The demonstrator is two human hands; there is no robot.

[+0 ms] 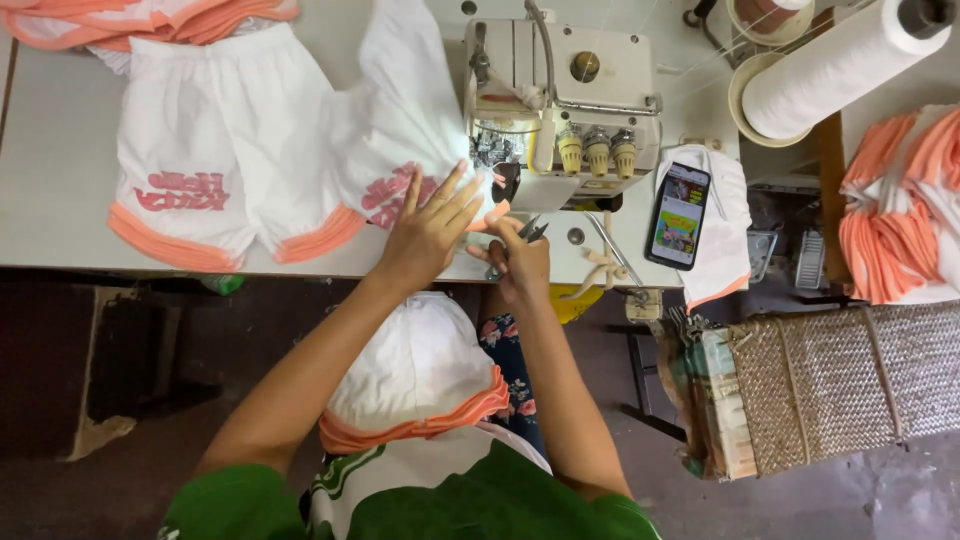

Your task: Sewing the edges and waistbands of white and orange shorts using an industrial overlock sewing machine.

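Your right hand (520, 262) pinches the thread snips (528, 232) while your left hand (432, 228) lies spread on the white shorts (400, 120): blades this close to the fabric could nick it beside the sewing machine (560, 90).

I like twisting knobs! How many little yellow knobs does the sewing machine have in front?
3. The yellow knobs sit in a row on the sewing machine front: left, middle, right. Others may be hidden.

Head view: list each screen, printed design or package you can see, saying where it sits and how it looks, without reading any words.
Phone: lit rectangular screen, dark frame, colourful picture, lying on folded white cloth right of the sewing machine.
Printed design: red lettering on white shorts, table left.
Second printed design: red, partly under the left hand.
Bundle of packets: greenish, beside the woven basket.
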